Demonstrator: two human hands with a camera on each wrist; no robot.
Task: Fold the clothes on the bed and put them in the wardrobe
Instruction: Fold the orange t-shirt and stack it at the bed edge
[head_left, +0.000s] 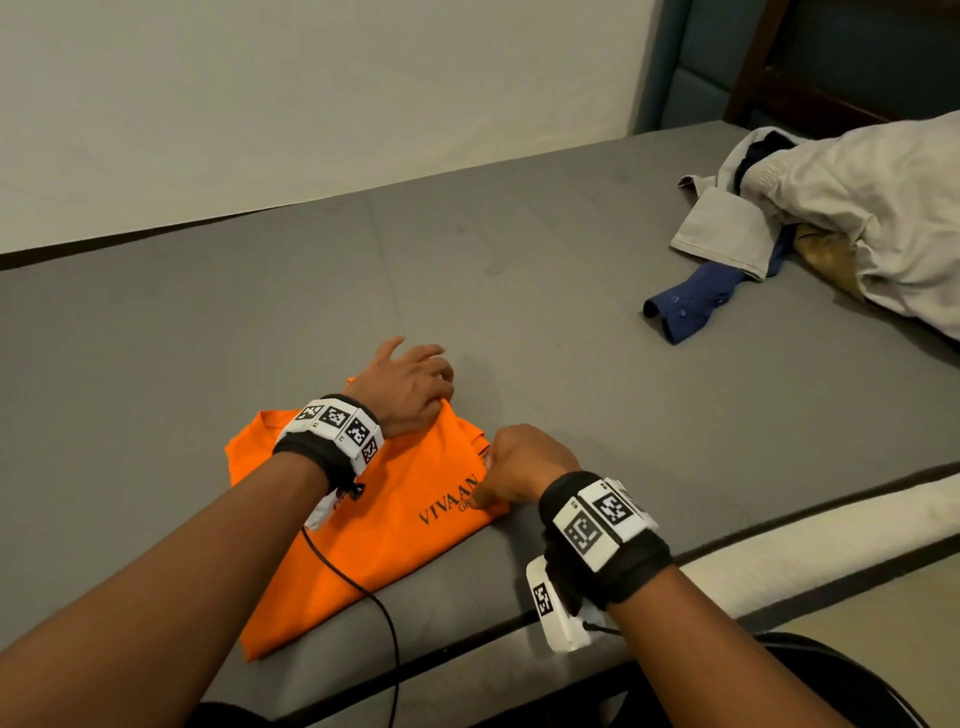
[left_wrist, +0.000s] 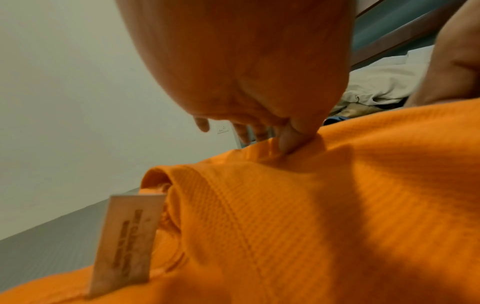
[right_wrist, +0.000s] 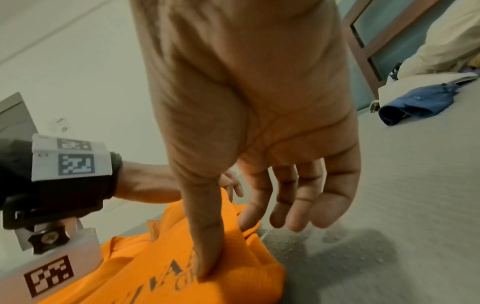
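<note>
A: Start with the big things. Where does everything lie?

B: The grey bed carries it all. At its far right sits a heap of pale clothes with a blue shirt sleeve poking out, not yet folded. Near the front edge lies the orange T-shirt, partly folded, print up.

A: And the hands?

B: Both grips are closed on its far end. The left hand pinches a ridge of cloth at the far corner; the right hand presses its thumb onto the print with fingers tucked under the edge. I'd judge they hold that end in order to make the next fold.

A: What do the wrist views add?

B: The left wrist shows the pinch itself and a care label standing at the collar. The right wrist shows the right fingers hanging loosely curled past the hem, hidden from the head view.
</note>
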